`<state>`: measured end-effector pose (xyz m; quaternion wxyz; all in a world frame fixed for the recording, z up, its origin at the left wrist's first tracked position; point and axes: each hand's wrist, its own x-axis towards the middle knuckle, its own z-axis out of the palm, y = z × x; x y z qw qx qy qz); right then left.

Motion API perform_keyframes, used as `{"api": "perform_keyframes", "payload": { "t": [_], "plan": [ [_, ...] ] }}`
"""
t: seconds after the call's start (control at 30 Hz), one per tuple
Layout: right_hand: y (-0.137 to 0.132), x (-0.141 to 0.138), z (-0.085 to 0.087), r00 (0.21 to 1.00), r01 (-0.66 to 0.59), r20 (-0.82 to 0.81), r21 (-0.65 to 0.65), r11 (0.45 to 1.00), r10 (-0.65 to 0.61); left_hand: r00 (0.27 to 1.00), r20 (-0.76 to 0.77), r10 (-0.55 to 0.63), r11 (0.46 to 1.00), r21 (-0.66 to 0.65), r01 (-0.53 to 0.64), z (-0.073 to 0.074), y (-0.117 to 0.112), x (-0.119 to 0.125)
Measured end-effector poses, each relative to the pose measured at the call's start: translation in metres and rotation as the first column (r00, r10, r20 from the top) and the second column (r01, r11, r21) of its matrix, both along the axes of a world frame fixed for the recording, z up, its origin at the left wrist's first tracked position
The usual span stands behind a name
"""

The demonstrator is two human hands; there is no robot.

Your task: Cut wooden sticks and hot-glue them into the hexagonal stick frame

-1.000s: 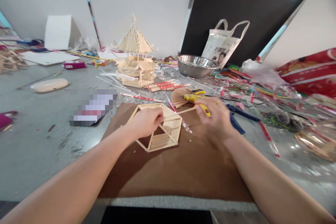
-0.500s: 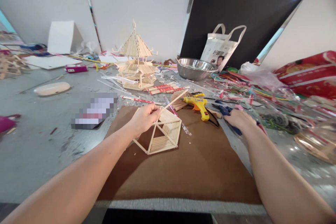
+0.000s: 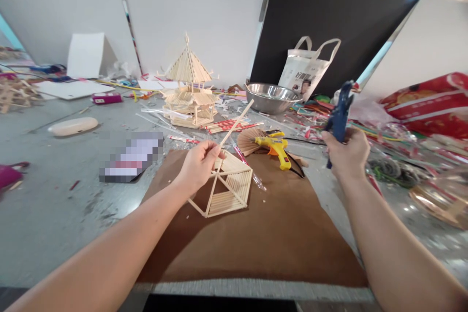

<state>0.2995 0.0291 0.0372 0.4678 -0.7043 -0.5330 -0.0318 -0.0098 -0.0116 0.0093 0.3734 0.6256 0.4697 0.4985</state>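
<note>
Between the thumb and fingers of my left hand (image 3: 200,165) is a thin wooden stick (image 3: 237,124), slanting up to the right. Below it, a hexagonal stick frame (image 3: 230,201) lies on the brown mat (image 3: 263,248), some of its wedges filled with rows of sticks; my hand covers its upper left part. My right hand (image 3: 349,153) is closed around blue-handled pliers (image 3: 340,114), raised above the table to the right of the mat. A yellow hot glue gun (image 3: 276,148) rests at the mat's far edge, beside a brown fan-shaped piece (image 3: 248,141).
A pagoda model (image 3: 188,87) of sticks stands behind the mat, near a metal bowl (image 3: 272,97) and a white bag (image 3: 303,73). A phone (image 3: 135,156) and a white case (image 3: 73,126) lie at left. Plastic scraps and a red bag (image 3: 435,102) crowd the right.
My right hand has lifted the pliers off the table and tilted them upright. The stick in my left hand now points more steeply upward; the frame stays on the mat.
</note>
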Motion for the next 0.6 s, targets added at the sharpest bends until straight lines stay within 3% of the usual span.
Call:
{"api": "perform_keyframes", "payload": {
  "t": [0.03,0.07,0.13,0.2,0.27,0.43,0.6],
  "plan": [
    [-0.003,-0.011,0.003,0.973,-0.125,-0.185,0.092,0.988,0.141,1.000,0.012,0.017,1.000,0.010,-0.017,-0.001,0.000,0.001],
    [-0.008,-0.024,0.004,0.894,-0.264,-0.331,0.154,0.952,0.301,0.999,0.022,0.030,0.999,0.019,-0.031,-0.002,0.000,0.001],
    [-0.018,-0.048,0.005,0.644,-0.518,-0.544,0.208,0.830,0.538,0.998,0.025,0.050,0.998,0.035,-0.051,-0.006,0.001,0.002],
    [-0.029,-0.070,0.002,0.420,-0.685,-0.650,0.231,0.691,0.633,0.998,0.002,0.057,0.998,0.033,-0.057,-0.010,0.002,0.004],
    [-0.039,-0.086,-0.004,0.280,-0.768,-0.705,0.243,0.593,0.652,0.999,0.005,0.043,0.999,-0.006,-0.043,-0.012,0.002,0.007],
    [-0.059,-0.111,-0.015,0.122,-0.836,-0.775,0.257,0.485,0.620,0.972,0.234,0.016,0.958,-0.283,0.052,-0.010,-0.004,0.016],
    [-0.074,-0.126,-0.014,0.154,-0.815,-0.783,0.244,0.526,0.602,0.932,0.357,0.059,0.955,-0.292,0.052,-0.006,-0.008,0.021]
  ]
}}
